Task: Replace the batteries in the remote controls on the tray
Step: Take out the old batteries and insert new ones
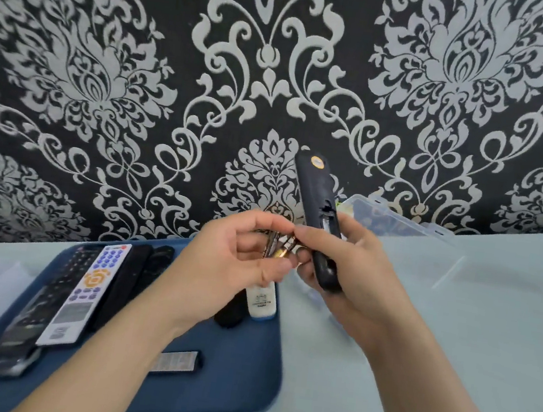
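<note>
A black remote point(313, 190) is held tilted above the worktop point(475, 322) by the right hand point(354, 272), whose grip is curled round its lower end. Its back is turned to the camera and the battery bay is seen uncovered. Batteries point(279, 246), blurred, are pinched in the grip of the left hand point(238, 263) just beside that bay, with the fingertips of both hands almost touching.

A blue tray point(240, 378) is set on the left of the worktop, its far edge close to the patterned wall point(107, 80). Along its left side a white remote with blue buttons point(86, 288) is laid between dark remotes point(125, 283), side by side. A small white remote point(261, 303) is partly hidden under the left hand. A short dark remote point(175, 362) is laid near the tray's near edge.

A clear plastic box point(386, 217) is seen behind the right hand, by the wall. Bare worktop is seen right of the tray's right edge, beneath and beyond the right forearm.
</note>
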### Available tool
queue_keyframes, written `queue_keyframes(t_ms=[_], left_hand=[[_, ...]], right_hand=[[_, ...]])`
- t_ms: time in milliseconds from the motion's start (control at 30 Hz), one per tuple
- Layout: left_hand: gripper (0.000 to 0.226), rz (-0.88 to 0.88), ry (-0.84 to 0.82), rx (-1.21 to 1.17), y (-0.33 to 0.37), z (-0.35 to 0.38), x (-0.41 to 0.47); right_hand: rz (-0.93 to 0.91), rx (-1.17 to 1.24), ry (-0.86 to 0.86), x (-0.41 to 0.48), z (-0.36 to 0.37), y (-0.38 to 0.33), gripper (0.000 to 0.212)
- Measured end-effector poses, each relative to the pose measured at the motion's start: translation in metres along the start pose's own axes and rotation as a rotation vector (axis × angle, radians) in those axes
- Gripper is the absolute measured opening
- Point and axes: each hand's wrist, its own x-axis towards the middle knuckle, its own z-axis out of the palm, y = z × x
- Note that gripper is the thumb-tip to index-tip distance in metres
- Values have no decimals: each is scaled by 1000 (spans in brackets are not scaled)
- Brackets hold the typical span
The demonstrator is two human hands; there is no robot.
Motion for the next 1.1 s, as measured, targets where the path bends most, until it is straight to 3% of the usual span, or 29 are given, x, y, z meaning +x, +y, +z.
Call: queue_keyframes(t_ms=[133, 233, 300, 400, 533, 600, 667, 733, 867, 933, 1100], left_hand=[[25, 30, 69, -86, -13, -31, -7], [26, 11, 35, -313, -26, -48, -15], [28, -11, -8, -432, -33, -55, -20], [9, -73, 44, -449, -40, -60, -24], [16, -140, 159, -339, -42, -55, -26], [8, -108, 272, -220, -40, -52, -27], [8, -10, 386, -69, -35, -50, -29], [12, 118, 444, 90, -31, -44, -31], [6, 412, 469, 601, -33, -26, -36], [16, 515, 442, 773, -45, -22, -35], [18, 520, 450, 682, -52, -25, -32]], right_hand=[[86, 127, -47, 8, 25, 20, 17], [121, 112, -88, 11, 38, 33, 15], [126, 89, -109, 10, 44, 42, 18], [95, 38, -61, 11, 47, 55, 30], [13, -67, 30, 13, 48, 59, 36], [-13, -115, 64, 13, 50, 61, 29], [16, -86, 94, 13, 50, 63, 27], [61, -45, 118, 16, 50, 64, 40], [57, -64, 141, 20, 50, 70, 52], [34, -138, 159, 21, 48, 73, 56], [-11, -253, 143, 20, 48, 78, 67]])
